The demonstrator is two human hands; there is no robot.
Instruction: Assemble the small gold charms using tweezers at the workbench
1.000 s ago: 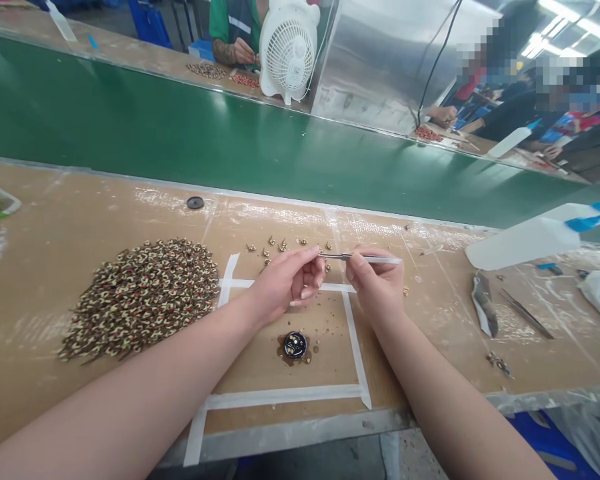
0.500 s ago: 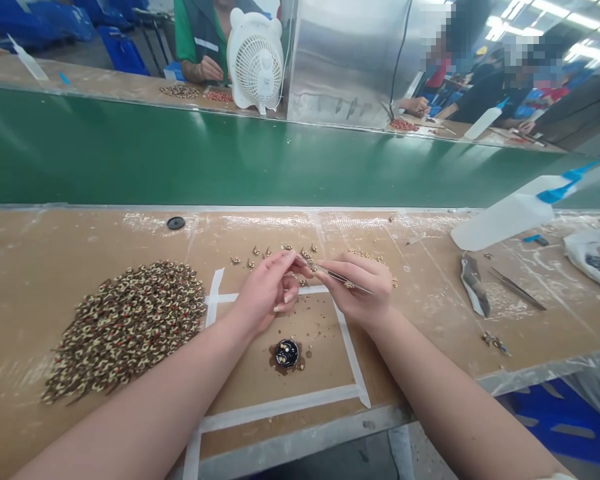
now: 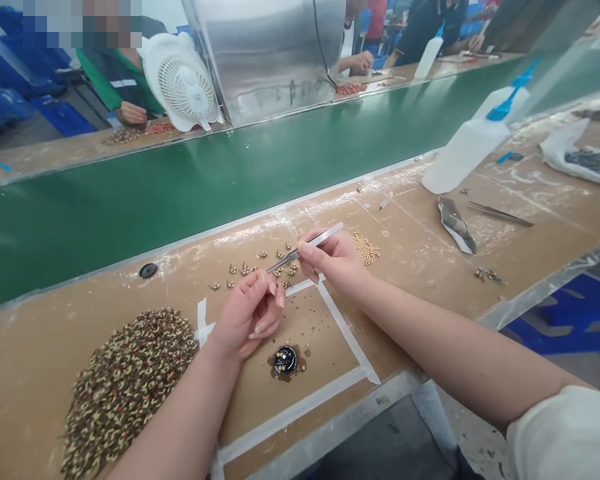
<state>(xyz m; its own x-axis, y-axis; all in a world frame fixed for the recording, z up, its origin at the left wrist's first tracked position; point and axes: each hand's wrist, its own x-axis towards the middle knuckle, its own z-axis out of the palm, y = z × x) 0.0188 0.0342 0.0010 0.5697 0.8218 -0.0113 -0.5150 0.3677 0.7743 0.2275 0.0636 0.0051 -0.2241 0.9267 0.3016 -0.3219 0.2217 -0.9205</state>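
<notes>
My right hand (image 3: 329, 257) is closed around metal tweezers (image 3: 305, 245), whose tips point down and left to my left fingertips. Thumb and index finger of my left hand (image 3: 253, 308) are pinched together; whatever they hold is too small and covered to make out. Behind both hands lie several small dark-and-cream pieces (image 3: 244, 268) in loose rows. Beyond my right hand sits a heap of small beige beads (image 3: 366, 248). A small black dish (image 3: 285, 360) of shiny dark liquid with a few pale beads stands below my hands, inside a white tape outline (image 3: 300, 405).
A large pile of dark-and-cream pieces (image 3: 130, 387) spreads at left, near a black cap (image 3: 149, 270). White squeeze bottles (image 3: 463, 153), spare tweezers (image 3: 500, 213) and a plastic bag (image 3: 577, 157) are at right. Across the green belt (image 3: 260, 160) are a fan (image 3: 183, 83) and other people's hands.
The view has turned and tilted to the right. The tweezers in my right hand have swung from lying low across the palm to a raised pose, their tips still near my left fingertips.
</notes>
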